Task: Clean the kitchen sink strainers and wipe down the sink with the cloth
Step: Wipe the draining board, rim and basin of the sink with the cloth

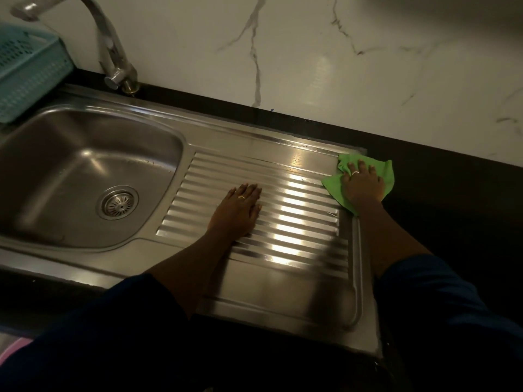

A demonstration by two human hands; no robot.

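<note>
A steel sink (158, 123) fills the left half of the view, with a round strainer (117, 204) seated in its drain. To its right lies the ribbed steel drainboard (297, 222). My left hand (237, 212) rests flat on the ribs, fingers straight, holding nothing. A green cloth (386, 174) lies at the drainboard's far right corner, half over the black counter. My right hand (360, 183) presses down on that cloth with spread fingers.
A chrome tap (111, 49) rises behind the sink at the back left. A teal plastic basket (25, 75) stands at the left edge. A black counter (452, 188) runs along the white marble wall (339, 66).
</note>
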